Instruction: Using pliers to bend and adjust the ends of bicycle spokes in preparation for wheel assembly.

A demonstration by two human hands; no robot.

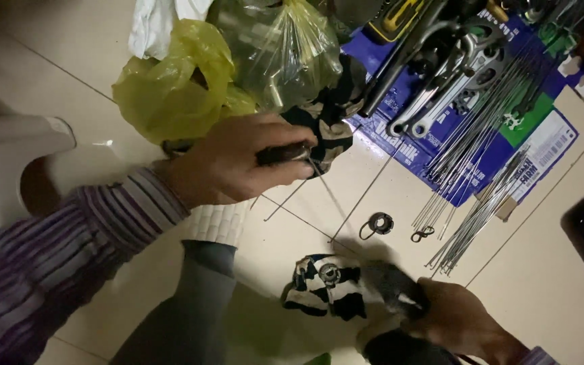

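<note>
Fingers of the left hand (234, 162) are curled tight around a dark tool handle (284, 153) above the tiled floor (562, 284), near a yellow plastic bag (170, 88). The right hand (457, 318) grips a black-and-white patterned cloth (326, 290) wrapping a small metal hub (329, 272), with loose spokes (481, 209) just beyond.

Left hand (228, 162) gripping dark tool (284, 153), right hand (457, 318) on patterned cloth (326, 287)
</note>
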